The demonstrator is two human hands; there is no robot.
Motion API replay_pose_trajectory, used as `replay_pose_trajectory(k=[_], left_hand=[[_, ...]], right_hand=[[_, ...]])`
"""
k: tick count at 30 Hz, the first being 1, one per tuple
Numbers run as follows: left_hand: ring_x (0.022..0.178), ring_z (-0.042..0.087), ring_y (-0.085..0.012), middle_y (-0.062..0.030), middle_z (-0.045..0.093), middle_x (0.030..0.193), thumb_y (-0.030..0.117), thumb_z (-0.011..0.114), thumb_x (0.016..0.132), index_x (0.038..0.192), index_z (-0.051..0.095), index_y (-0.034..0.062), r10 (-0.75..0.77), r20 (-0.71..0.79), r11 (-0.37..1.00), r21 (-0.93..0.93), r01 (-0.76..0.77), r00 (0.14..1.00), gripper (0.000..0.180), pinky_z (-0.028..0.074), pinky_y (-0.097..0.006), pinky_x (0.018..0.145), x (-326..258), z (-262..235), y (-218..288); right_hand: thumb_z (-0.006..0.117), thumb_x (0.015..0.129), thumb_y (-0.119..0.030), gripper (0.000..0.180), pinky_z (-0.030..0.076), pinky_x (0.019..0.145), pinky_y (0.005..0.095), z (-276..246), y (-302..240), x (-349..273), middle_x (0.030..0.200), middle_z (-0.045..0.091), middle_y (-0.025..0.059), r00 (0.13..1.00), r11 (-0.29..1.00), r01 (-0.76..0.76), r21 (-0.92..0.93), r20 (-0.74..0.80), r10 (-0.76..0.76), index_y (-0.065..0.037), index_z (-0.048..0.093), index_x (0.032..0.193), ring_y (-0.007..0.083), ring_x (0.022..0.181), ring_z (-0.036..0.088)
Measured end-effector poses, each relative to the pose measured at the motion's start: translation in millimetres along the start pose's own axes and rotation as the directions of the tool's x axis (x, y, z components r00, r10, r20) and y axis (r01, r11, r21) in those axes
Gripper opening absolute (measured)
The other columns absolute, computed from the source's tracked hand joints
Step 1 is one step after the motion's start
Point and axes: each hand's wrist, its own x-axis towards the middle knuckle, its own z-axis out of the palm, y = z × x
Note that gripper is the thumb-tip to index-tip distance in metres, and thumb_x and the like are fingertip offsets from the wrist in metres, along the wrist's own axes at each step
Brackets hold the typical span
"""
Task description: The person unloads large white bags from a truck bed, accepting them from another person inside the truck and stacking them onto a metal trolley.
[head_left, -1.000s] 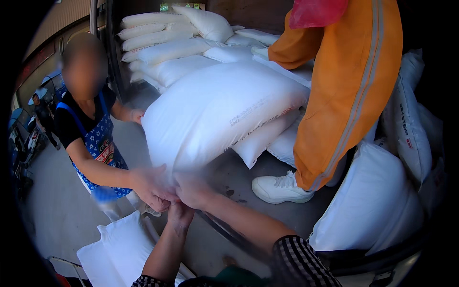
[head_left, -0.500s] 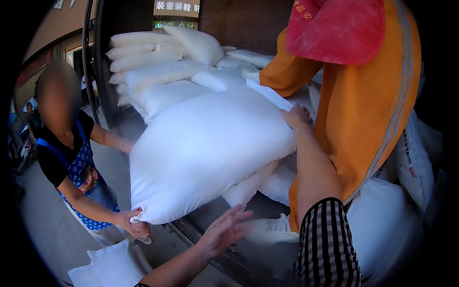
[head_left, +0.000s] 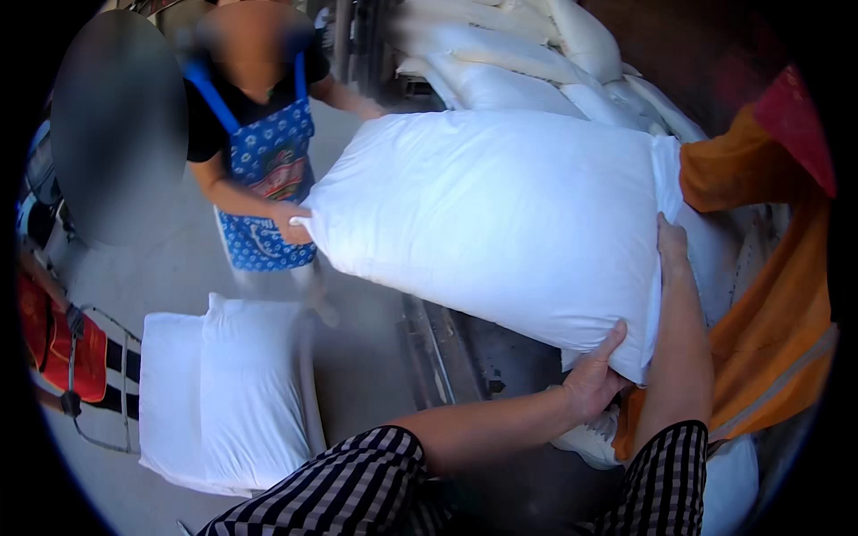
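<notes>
- While a co-worker's near hand point(head_left: 292, 221) pinches one corner, the large white sack point(head_left: 500, 219) spans the gap between that co-worker and the wearer, broad face up.
- The left hand point(head_left: 594, 386) is closed on the sack's near right corner, thumb on top; its fingers are hidden beneath.
- The right hand point(head_left: 672, 243) clasps the sack's right end along the flattened seam edge, its fingers bent and partly out of sight.
- Below the sack, its long near edge slants down to the right, above the metal-railed edge of the dark truck bed point(head_left: 433, 348).
- To the lower left, two plump white sacks point(head_left: 232, 393) lie side by side, well apart from the held one; a strip of grey ground point(head_left: 357, 380) opens between them and the bed's edge.
- Room is tighter on the right: orange trousers point(head_left: 786, 277) stand close beside the sack's end, and a white shoe point(head_left: 590, 442) sits just below the left hand.
- Beyond the far edge, piled white sacks point(head_left: 509, 76) crowd close behind.
</notes>
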Motion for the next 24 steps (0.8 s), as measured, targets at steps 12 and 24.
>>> replay_pose_trajectory(k=[12,24], left_hand=[[0.093,0.057,-0.0241,-0.0137,0.056,0.106,0.014,0.061,0.079,0.116,0.045,-0.003,0.088,-0.252,0.996,-0.009,-0.093,0.964,0.044,0.045,-0.038,0.083,-349.6,-191.0,112.5],[0.095,0.051,-0.0273,-0.0214,0.054,0.102,0.023,0.065,0.063,0.104,0.051,-0.0116,0.676,-0.54,0.625,0.781,-0.002,0.502,0.056,0.04,-0.034,0.082,-740.1,-270.1,169.3]], right_hand=[[0.042,0.088,-0.044,0.06,0.041,0.091,0.0381,76.2,-81.0,-458.8,0.124,0.044,0.0135,0.799,0.494,-0.504,0.708,0.6,-0.046,0.002,0.033,0.126,0.0266,0.108,0.047],[0.037,0.088,-0.048,0.053,0.033,0.098,0.0462,210.0,-63.7,-857.3,0.128,0.041,0.0092,0.282,0.203,-0.93,0.308,0.948,-0.146,-0.01,0.036,0.126,0.0286,0.117,0.038]])
